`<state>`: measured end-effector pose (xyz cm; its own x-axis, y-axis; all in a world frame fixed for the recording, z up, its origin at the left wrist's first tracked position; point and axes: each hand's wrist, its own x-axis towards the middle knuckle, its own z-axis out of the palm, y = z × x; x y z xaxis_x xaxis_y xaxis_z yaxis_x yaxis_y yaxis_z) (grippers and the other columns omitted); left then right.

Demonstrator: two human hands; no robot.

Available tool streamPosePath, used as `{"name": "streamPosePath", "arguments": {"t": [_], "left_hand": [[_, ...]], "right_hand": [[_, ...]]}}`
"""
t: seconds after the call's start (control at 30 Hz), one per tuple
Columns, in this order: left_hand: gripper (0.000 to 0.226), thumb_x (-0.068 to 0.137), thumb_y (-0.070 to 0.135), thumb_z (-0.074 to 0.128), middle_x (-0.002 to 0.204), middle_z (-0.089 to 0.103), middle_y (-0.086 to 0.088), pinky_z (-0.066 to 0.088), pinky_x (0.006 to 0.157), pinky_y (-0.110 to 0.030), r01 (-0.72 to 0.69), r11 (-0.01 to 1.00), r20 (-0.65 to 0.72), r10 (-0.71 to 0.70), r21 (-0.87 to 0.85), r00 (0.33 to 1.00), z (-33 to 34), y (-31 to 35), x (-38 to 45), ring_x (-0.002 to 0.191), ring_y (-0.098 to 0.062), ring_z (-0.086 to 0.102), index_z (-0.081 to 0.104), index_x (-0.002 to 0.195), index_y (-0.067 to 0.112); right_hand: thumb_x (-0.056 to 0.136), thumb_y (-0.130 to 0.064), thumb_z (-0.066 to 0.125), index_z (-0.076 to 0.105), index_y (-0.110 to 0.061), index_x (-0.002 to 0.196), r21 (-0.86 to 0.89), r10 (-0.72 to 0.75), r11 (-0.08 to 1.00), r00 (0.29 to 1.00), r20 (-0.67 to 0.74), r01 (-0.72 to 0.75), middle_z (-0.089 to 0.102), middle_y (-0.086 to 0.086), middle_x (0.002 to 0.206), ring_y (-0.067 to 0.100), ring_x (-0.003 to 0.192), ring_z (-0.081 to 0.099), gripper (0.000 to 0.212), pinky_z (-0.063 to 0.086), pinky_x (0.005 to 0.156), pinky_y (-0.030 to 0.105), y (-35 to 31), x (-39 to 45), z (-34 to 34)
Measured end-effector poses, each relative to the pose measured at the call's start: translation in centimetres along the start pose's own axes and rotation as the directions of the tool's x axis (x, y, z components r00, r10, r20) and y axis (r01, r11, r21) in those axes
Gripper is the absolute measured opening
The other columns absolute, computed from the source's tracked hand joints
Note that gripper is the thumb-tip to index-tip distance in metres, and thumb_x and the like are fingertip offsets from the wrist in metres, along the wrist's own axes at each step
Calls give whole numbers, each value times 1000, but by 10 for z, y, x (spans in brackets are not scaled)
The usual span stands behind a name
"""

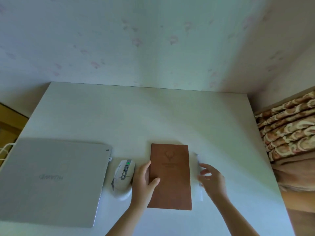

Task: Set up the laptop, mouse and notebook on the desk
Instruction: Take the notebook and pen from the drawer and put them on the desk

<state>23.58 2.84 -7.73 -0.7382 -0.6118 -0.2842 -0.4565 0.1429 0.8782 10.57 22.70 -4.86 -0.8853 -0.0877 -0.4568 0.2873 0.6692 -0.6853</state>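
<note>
Three task items sit along the near edge of the counter (153, 108); we're on the notebook step, by our read. The laptop (51, 181) lies shut, lid down, at the near left corner, w/ a white cable end at its right side; the mouse (123, 176), white w/ a green light on, is just beside it toward the middle; the brown notebook (170, 176) lies flat and closed near the middle of the near edge, long side running away from us.

Our left hand (144, 184) holds the notebook's left edge, thumb on the cover, fingers curled at the edge; it sits between mouse and notebook, touching or nearly touching the mouse, can't tell which. Our right hand (211, 181) hovers open just right of the notebook, fingers loosely spread, gripping nothing; it's over a slim white pen (198, 160) lying parallel to the notebook's right edge, partly hidden by the fingers.

Judgement: notebook is being squared up or is about to be opened; laptop not yet opened, so the setup looks early. Next move prob. calls for steadying the cover w/ the left while the right either takes the pen or lifts the cover; care needed not to nudge the mouse; the pen is thin and pale vs. the counter, so a precise pinch is needed.
</note>
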Motion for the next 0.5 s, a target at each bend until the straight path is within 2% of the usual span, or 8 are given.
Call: {"name": "streamPosePath", "arguments": {"t": [0.1, 0.17, 0.23, 0.3, 0.4, 0.43, 0.5], "left_hand": [[68, 74, 8, 80, 131, 53, -2, 20, 101, -9, -159, 953, 10, 162, 256, 987, 5, -4, 4, 121, -17, 45, 51, 135, 11], [67, 83, 12, 73, 141, 45, -3, 22, 106, -15, -239, 914, 63, 231, 329, 971, 7, -5, 4, 130, -16, 36, 42, 142, 12], [57, 92, 20, 58, 149, 37, -3, 33, 108, -27, -386, 803, 117, 375, 454, 920, 8, -9, 2, 136, -14, 30, 38, 145, 15], [55, 95, 34, 47, 156, 28, -9, 32, 112, -36, -542, 632, 265, 483, 554, 835, 7, -13, -4, 142, -21, 26, 38, 146, 13], [86, 84, 66, 46, 162, 7, -7, 15, 116, -49, -695, 462, 548, 428, 551, 719, 8, -21, -18, 149, -25, 2, 20, 153, 22], [96, 78, 74, 46, 163, 4, -6, 14, 114, -52, -707, 434, 584, 399, 559, 707, 9, -25, -21, 149, -25, -2, 14, 154, 25], [104, 71, 81, 46, 162, 8, -8, 21, 111, -55, -705, 386, 594, 380, 595, 709, 12, -28, -22, 148, -28, 3, 14, 154, 27]], "right_hand": [[75, -5, 68, 67, -18, 108, -122, -90, 989, 995, -30, 86, 63, -2, 81, 14, 69, 62, 35, 48, 61, 27, 3, 1, 6], [76, -7, 68, 66, -19, 107, -172, -124, 978, 991, -45, 115, 60, -3, 81, 14, 69, 60, 34, 45, 59, 25, 5, 3, 9], [76, -8, 67, 66, -19, 107, -194, -131, 974, 990, -54, 119, 59, -3, 81, 15, 69, 59, 32, 47, 60, 27, 6, 4, 10], [78, -9, 66, 65, -19, 108, -220, -141, 967, 988, -56, 126, 59, -4, 82, 15, 69, 58, 32, 47, 61, 28, 7, 3, 11], [80, -13, 67, 62, -16, 112, -246, -164, 958, 985, -57, 145, 58, -1, 88, 18, 71, 58, 33, 46, 63, 29, 6, -1, 12], [80, -14, 67, 61, -16, 114, -252, -168, 956, 984, -57, 149, 58, 0, 90, 19, 72, 58, 34, 46, 64, 30, 5, -4, 13], [82, -10, 63, 60, -15, 118, -269, -176, 951, 983, -57, 155, 57, 2, 97, 19, 72, 58, 37, 48, 65, 31, 5, -8, 15]]}}
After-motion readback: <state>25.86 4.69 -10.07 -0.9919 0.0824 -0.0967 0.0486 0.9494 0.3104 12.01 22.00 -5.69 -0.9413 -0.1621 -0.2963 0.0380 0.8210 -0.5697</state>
